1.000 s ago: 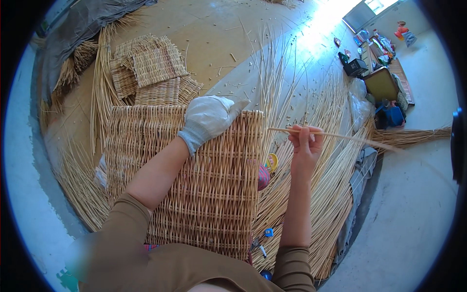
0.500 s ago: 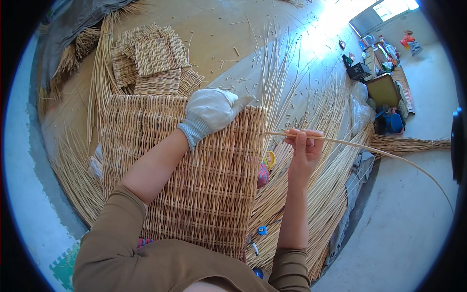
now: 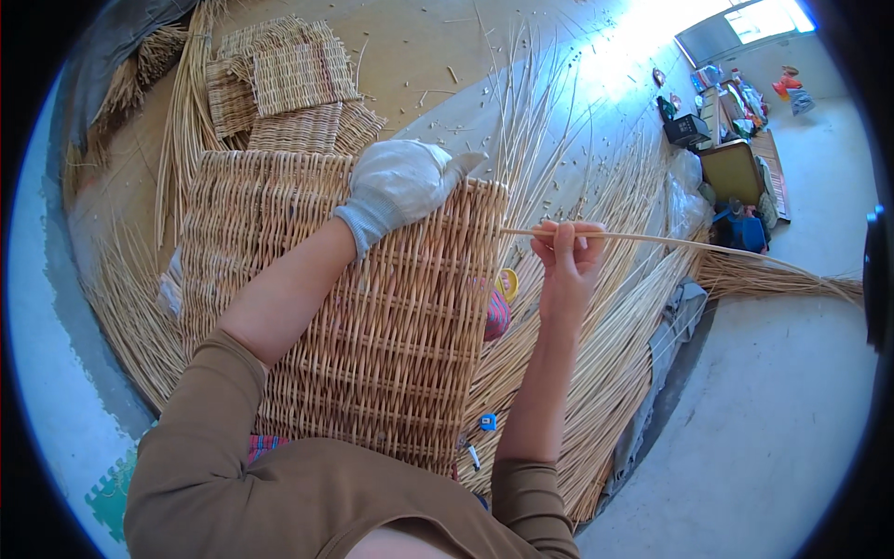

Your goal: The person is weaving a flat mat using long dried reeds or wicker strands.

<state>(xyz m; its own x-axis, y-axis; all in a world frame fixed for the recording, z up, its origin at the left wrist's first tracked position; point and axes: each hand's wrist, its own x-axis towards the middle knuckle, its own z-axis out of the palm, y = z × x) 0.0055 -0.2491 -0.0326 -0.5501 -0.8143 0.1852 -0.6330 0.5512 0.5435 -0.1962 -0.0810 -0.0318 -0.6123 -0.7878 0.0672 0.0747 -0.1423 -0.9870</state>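
A large woven wicker panel (image 3: pixel 345 326) leans before me, its far edge upright weave ends in a row. My left hand (image 3: pixel 396 186), in a white knitted glove, is closed over that far edge near the right corner, thumb pointing right; its fingertips behind the panel are hidden. Just beyond the panel's right edge, my bare right hand (image 3: pixel 568 256) pinches a long thin wicker rod (image 3: pixel 661 240) between thumb and fingers. The rod's left end meets the panel's right side below the corner, and its other end reaches far out to the right.
Smaller woven panels (image 3: pixel 303 70) lie stacked on the floor beyond. Loose wicker rods (image 3: pixel 577 373) spread along the right, with a blue tape measure (image 3: pixel 488 422) and a yellow round object (image 3: pixel 507 283) near the panel. A bundle of rods (image 3: pixel 778 278) and cluttered furniture (image 3: pixel 731 172) stand farther right.
Panel and both hands sit higher in the picture, partly because the view has shifted. The rod's far end has swung up and the rod looks straighter. Both grips stay the same.
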